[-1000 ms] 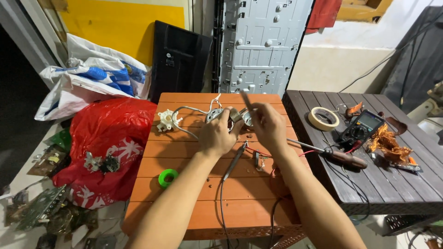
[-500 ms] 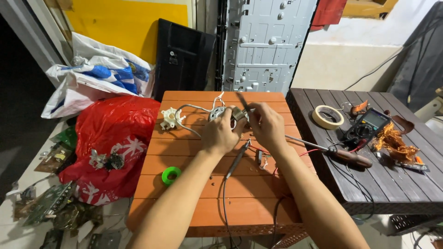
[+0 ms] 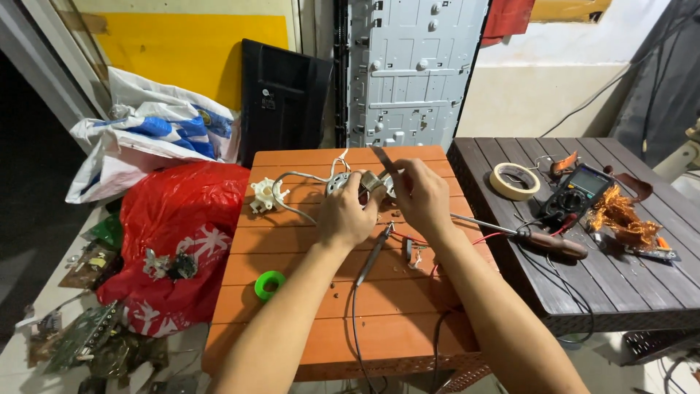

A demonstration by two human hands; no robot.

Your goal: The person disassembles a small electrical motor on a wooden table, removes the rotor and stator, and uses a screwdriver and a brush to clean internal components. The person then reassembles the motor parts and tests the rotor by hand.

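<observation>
— What is the small motor (image 3: 362,182) like?
— Grey metal, round, with white wires – held up just over the orange table's far part, a thin metal blade (image 3: 384,159) touching its top

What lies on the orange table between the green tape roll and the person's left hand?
In the head view, only bare orange table slats lie between the green tape roll and the left hand; the soldering iron lies further right.

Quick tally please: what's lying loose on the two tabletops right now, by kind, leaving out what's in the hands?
Tape rolls: 2, green and beige
Screwdriver: 1
Multimeter: 1
Soldering iron: 1
White plastic gear part: 1
Copper wire tangle: 1
Total: 7
</observation>
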